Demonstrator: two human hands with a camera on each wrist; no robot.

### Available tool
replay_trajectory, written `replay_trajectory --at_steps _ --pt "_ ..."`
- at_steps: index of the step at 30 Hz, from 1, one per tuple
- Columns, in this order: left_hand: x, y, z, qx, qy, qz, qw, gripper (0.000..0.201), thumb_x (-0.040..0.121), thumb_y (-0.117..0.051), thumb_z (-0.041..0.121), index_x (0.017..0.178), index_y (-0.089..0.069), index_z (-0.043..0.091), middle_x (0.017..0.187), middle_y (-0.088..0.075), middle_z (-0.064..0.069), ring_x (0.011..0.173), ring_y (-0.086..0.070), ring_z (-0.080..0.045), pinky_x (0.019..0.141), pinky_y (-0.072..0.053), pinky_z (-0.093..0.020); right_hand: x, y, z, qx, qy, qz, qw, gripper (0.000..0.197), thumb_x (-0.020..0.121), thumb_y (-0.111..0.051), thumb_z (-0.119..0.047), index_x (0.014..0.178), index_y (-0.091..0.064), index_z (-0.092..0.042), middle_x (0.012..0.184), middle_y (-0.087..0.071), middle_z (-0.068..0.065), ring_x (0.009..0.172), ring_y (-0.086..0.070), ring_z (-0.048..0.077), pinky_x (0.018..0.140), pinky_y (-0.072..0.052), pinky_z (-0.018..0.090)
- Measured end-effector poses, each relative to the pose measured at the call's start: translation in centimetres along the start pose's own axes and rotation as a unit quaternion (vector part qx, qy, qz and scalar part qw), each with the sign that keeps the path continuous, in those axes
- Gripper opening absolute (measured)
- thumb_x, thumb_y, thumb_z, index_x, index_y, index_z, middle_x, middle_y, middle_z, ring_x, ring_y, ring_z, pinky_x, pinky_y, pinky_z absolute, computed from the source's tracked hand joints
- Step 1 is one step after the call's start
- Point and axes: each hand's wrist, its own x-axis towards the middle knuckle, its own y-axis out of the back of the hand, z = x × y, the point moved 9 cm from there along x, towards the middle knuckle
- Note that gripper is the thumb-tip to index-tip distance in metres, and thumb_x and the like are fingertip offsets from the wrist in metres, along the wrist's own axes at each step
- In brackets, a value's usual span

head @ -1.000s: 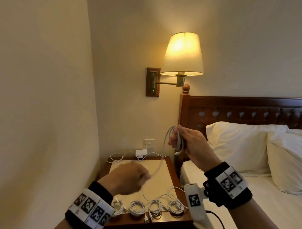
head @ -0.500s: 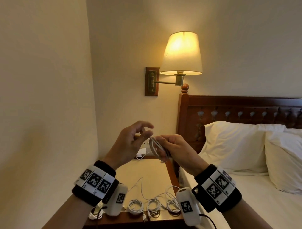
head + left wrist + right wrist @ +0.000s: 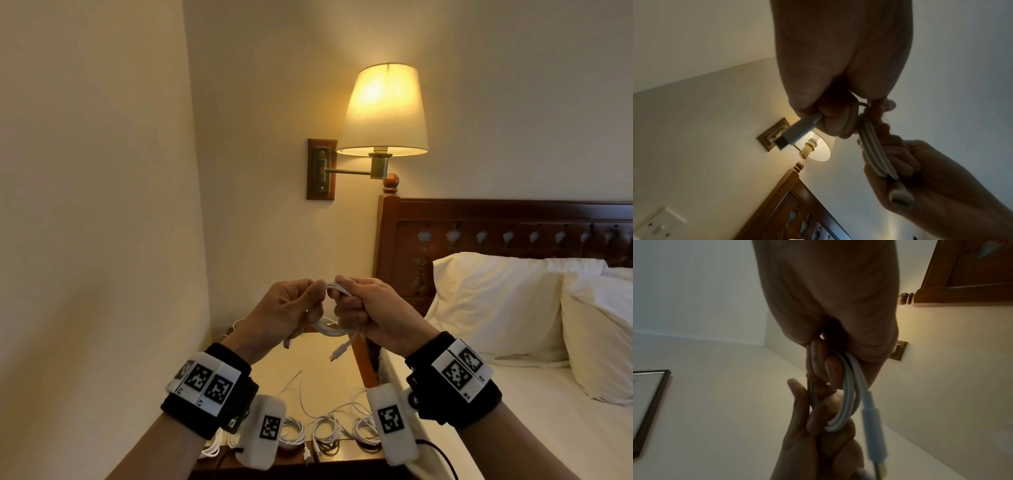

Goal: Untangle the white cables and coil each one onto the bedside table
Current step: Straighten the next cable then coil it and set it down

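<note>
Your left hand and right hand both grip one coiled cable in the air above the table, its plug dangling at 6 o'clock, while finished coils line the table's near edge.

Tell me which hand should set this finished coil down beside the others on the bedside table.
Probably the right hand: its fingers wrap the whole coil, while the left hand grips one plug end. The bedside table lies below both.
</note>
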Motion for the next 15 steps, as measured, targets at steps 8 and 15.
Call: replay_trajectory --at_steps 8,15 --pt "0.2 0.3 0.8 0.105 -0.049 0.107 0.987 0.041 0.099 -0.04 0.043 0.08 -0.061 0.013 0.05 -0.04 0.013 0.048 -0.033 -0.005 0.055 -0.035 -0.023 0.7 0.6 0.0 -0.111 0.074 0.085 0.987 0.036 0.105 -0.039 -0.025 0.088 -0.063 -0.005 0.062 -0.05 0.005 0.054 -0.048 0.016 0.055 -0.046 0.025" --pt "-0.6 2.8 1.0 0.164 -0.071 0.199 0.963 0.042 0.102 -0.042 0.035 0.061 -0.043 0.026 0.042 -0.04 0.015 0.042 -0.036 -0.005 0.046 -0.027 -0.015 -1.2 2.6 0.2 -0.328 0.12 0.158 0.924 0.015 0.096 -0.058 -0.017 0.092 -0.07 -0.01 0.079 -0.068 0.004 0.067 -0.065 0.004 0.061 -0.052 0.017"
